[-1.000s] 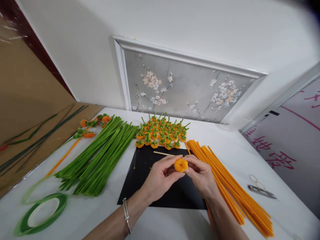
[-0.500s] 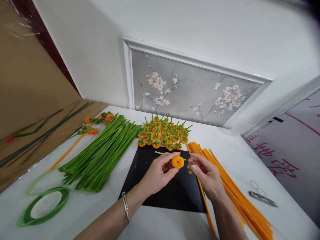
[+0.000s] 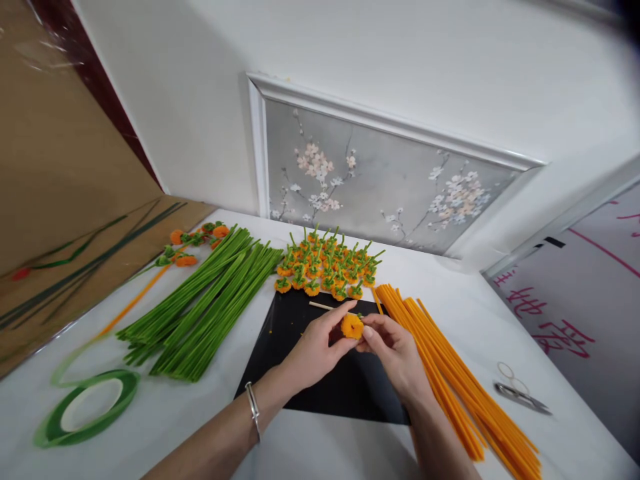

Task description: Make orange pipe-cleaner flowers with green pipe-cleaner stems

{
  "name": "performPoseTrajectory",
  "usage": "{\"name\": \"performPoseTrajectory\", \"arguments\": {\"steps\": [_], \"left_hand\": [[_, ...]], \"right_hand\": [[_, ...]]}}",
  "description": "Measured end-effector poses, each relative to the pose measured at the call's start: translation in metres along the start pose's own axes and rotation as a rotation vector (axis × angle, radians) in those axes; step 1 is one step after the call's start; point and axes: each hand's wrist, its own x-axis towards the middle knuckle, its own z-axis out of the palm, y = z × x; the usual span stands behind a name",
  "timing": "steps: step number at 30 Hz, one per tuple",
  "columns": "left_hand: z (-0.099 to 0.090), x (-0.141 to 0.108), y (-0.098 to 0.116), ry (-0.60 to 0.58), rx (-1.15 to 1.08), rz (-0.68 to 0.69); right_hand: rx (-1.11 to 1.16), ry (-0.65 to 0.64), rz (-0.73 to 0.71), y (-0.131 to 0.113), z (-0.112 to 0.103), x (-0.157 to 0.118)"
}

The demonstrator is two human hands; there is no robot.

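Between the thumb and fingers of my left hand [image 3: 316, 347] is an orange pipe-cleaner flower [image 3: 352, 327], its face turned toward me. A bit of green shows behind its upper right edge. My right hand [image 3: 395, 350] is closed at the flower's right side, thumb and fingertips touching it. Both hands are above a black mat [image 3: 325, 393]. On the mat behind my left hand lies a thin pale stick [image 3: 320, 305]. Just past the mat stand several finished-looking orange flower heads [image 3: 327, 267], face down with green stems up.
Green pipe cleaners [image 3: 205, 307] lie left, with a roll of green tape [image 3: 87, 408] nearer me. Orange pipe cleaners [image 3: 460, 373] lie right, beside small snips [image 3: 523, 398]. More orange flowers [image 3: 186, 261] lie far left, by brown cardboard [image 3: 75, 167]. A framed panel [image 3: 390, 173] is behind.
My right hand has moved left and closed from apart onto the flower's right side. The flower has shifted slightly left and turned a little in my left hand.
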Motion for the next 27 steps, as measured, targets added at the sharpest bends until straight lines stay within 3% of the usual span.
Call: {"name": "performPoseTrajectory", "arguments": {"steps": [7,12,22,27], "left_hand": [[0.001,-0.003,0.010,-0.008,0.114,0.061],[0.003,0.000,0.005,0.034,0.062,0.051],[0.008,0.000,-0.002,0.112,-0.008,-0.034],[0.007,0.000,0.005,0.177,-0.373,-0.209]], "right_hand": [[-0.367,0.063,-0.185,0.001,0.002,-0.003],[-0.617,0.071,-0.280,-0.001,0.001,-0.004],[-0.375,0.081,-0.099,0.009,0.007,-0.006],[-0.448,0.085,-0.171,0.008,0.002,-0.009]]}}
